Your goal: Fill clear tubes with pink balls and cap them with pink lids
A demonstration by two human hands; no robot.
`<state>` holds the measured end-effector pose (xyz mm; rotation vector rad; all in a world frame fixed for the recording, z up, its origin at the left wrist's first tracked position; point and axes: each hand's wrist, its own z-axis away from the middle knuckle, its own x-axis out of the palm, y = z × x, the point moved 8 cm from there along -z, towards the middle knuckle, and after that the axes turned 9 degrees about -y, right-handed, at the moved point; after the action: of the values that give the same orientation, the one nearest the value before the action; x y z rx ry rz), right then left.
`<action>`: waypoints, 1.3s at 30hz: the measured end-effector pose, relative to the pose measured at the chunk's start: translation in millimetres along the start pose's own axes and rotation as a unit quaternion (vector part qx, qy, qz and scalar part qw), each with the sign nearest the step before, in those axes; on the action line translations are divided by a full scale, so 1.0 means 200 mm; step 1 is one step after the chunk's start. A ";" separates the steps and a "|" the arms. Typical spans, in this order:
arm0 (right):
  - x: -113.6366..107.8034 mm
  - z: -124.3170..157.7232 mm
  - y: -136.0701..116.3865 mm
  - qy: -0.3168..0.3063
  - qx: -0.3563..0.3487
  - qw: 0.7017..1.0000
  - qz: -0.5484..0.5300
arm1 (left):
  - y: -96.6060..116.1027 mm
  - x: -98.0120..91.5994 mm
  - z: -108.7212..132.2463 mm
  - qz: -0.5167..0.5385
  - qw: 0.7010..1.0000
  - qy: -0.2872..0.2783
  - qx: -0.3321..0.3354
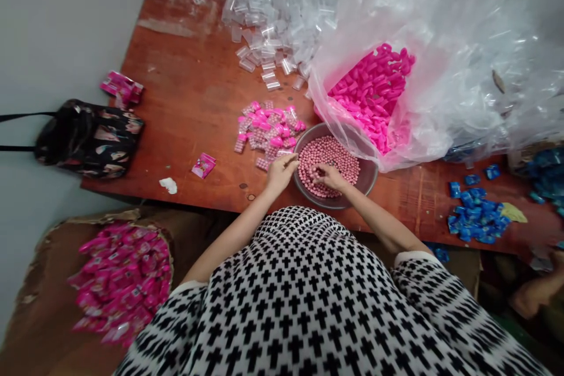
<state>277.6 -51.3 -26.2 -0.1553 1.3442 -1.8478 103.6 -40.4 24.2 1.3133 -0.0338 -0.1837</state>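
Observation:
A metal bowl (369,178) full of small pink candy balls (335,158) sits at the near edge of a brown wooden table (189,100). My right hand (329,176) rests in the bowl, its fingers curled among the balls. At the bowl's left rim, my left hand (281,169) has its fingers pinched closed around something small that I cannot make out. Just beyond my left hand lies a pile of small clear boxes filled with pink balls and topped with pink lids (269,131).
A clear plastic bag of pink lids (374,91) and a heap of empty clear boxes (268,41) lie behind the bowl. Blue packets (478,214) lie right. A black bag (90,138) sits left, and a carton of pink packets (121,279) stands below. Another person's hand (535,294) shows at far right.

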 end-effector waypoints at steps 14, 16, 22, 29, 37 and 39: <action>-0.27 0.30 -0.26 0.111 -0.065 0.937 -0.324 | 0.08 0.42 -0.04 0.162 0.968 -0.186 -0.036; -0.31 0.32 -0.29 0.102 -0.079 0.952 -0.279 | 0.08 0.42 -0.05 0.165 0.966 -0.195 -0.048; -0.33 0.31 -0.32 0.090 -0.119 0.980 -0.129 | 0.09 0.38 -0.08 0.114 0.969 -0.215 -0.043; -0.30 0.31 -0.27 0.089 -0.087 0.983 -0.132 | 0.09 0.37 -0.11 0.039 0.972 -0.229 -0.022; -0.48 0.33 -0.26 0.108 -0.075 0.991 0.000 | 0.09 0.29 -0.17 0.136 0.975 -0.169 -0.053; -0.68 0.30 -0.26 0.181 -0.063 0.980 0.054 | 0.09 0.29 -0.17 0.185 0.968 -0.154 -0.077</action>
<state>369.6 1.0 89.8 0.1961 1.6844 -1.7536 167.3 -12.6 27.6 1.0921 -0.5162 -0.0665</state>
